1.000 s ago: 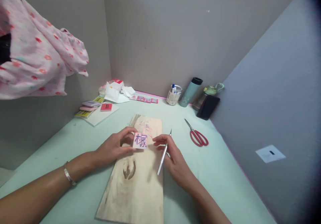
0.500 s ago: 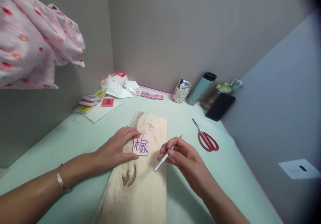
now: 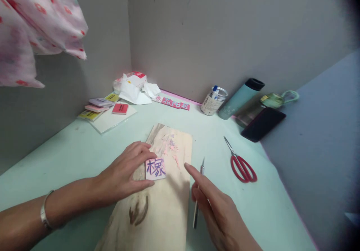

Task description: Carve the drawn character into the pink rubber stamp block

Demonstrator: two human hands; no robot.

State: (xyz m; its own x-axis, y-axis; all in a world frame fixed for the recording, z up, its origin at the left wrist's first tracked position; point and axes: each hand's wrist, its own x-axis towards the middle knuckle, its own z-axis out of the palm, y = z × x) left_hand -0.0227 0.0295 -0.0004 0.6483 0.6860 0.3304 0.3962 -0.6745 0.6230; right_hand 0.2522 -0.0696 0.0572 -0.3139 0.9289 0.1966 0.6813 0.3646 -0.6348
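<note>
While half a second ago our right hand [image 3: 216, 209] pinched the carving knife [image 3: 198, 193] in the air, we now see the tool lying on the table's edge beside the wooden board [image 3: 157, 206], fingers loosened and forefinger pointing: cutting pauses. Our left hand [image 3: 123, 174] pins the pink stamp block [image 3: 155, 168] flat on the board, its purple character facing up, shavings [image 3: 171, 148] just beyond.

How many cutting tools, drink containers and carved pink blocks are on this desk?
Cutting tools: 2, the carving knife and red scissors.
Drink containers: 1, the teal flask.
Pink blocks with a character: 1, the pink block under the left hand.
Total: 4
</note>
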